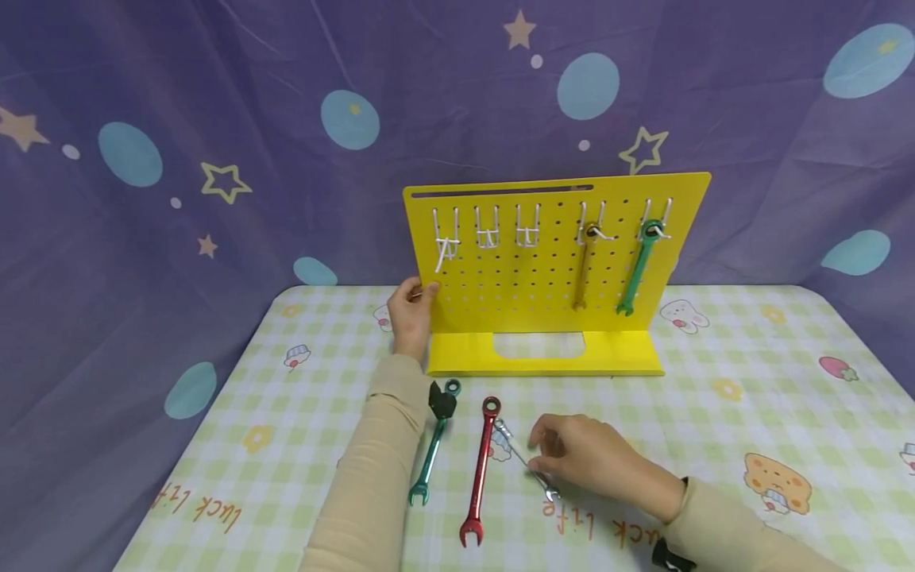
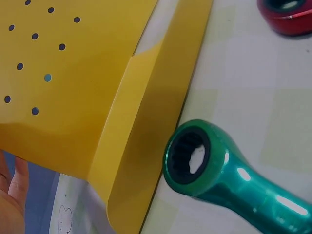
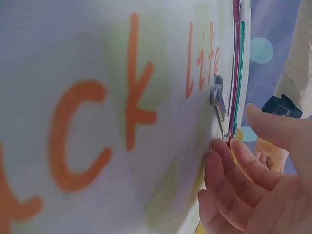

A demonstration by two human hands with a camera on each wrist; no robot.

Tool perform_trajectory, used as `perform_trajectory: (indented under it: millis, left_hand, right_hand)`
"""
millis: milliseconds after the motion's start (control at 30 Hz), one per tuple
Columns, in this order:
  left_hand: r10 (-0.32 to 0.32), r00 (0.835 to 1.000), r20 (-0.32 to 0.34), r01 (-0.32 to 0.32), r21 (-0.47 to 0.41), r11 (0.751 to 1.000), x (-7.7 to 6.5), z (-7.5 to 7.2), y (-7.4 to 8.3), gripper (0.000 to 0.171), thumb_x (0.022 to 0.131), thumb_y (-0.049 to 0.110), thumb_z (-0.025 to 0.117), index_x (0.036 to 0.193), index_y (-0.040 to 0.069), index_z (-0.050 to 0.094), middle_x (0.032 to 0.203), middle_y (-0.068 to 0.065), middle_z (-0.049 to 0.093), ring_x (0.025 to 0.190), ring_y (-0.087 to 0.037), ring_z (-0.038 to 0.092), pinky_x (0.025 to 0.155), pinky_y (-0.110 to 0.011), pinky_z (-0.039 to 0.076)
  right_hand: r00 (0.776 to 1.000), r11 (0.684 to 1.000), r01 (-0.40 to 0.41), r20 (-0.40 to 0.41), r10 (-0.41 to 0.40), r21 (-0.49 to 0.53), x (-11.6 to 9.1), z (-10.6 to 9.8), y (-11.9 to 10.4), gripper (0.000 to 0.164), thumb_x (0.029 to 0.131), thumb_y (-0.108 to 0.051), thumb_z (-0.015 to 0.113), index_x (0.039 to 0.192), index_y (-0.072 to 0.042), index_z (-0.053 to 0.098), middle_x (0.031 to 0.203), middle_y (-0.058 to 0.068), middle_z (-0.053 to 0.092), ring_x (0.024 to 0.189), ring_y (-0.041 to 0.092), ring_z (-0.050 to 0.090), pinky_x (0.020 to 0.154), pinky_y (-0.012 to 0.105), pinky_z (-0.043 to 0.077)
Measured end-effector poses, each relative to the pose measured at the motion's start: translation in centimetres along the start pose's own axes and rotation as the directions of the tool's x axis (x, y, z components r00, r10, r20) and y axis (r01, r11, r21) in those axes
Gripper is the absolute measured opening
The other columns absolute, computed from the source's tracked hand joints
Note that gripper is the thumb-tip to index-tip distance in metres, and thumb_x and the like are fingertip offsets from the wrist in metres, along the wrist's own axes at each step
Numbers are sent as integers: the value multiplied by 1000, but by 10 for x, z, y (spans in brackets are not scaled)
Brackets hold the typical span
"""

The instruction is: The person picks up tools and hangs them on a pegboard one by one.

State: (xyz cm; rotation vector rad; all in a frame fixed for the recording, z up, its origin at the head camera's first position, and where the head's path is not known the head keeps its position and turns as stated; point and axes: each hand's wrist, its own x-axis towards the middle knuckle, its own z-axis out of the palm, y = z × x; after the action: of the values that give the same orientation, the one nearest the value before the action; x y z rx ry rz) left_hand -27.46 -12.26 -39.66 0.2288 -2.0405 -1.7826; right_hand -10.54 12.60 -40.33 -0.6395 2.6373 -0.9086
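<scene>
At the left edge of a yellow pegboard (image 1: 529, 318), my left hand (image 1: 411, 318) holds the board with the thumb on its front. My right hand (image 1: 593, 453) hovers beside a silver wrench (image 1: 520, 453) on the tablecloth, fingers loosely bent, thumb and fingertips apart. To its left lie a red wrench (image 1: 482, 469) and a teal wrench (image 1: 431, 461), ring ends toward the board. A gold wrench (image 1: 584, 274) and a green wrench (image 1: 638, 274) hang by their ring ends from hooks on the board's right side. The left wrist view shows the teal wrench's ring (image 2: 187, 158) close to the board's base.
White hooks (image 1: 488, 238) without wrenches line the board's upper left and middle. Its flat foot (image 1: 457, 361) rests on the checked tablecloth (image 1: 722, 445). A purple curtain (image 1: 457, 79) hangs behind. A small black camera (image 1: 442, 401) sits at the left wrist.
</scene>
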Motion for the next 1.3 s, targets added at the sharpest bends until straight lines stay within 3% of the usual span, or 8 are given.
perform_trajectory:
  millis: [400,1000,1300]
  left_hand:
    - [-15,1000,-8,15,-11,1000,1,-1,0,24,92,16,71,106,-3,69,95,-12,60,88,-23,57,81,-30,51]
    - [-6,1000,-13,6,-6,1000,1,1,-1,25,92,16,71,106,-4,70,95,-14,62,86,-22,58,80,-28,51]
    - [-4,1000,-5,4,-4,1000,0,0,0,26,92,18,71,108,-3,70,97,-14,62,89,-24,58,82,-31,51]
  right_hand:
    - [1000,991,-10,1,11,-133,8,10,-11,25,82,-31,82,91,-16,64,64,-10,49,58,8,46,55,31,42]
    - [995,985,-97,15,100,-140,9,10,-12,23,81,-23,81,72,-21,60,63,-10,51,58,11,47,54,31,38]
    - [993,992,-109,33,111,-66,4,3,-8,23,82,-21,80,72,-22,60,66,-9,53,59,12,47,55,30,37]
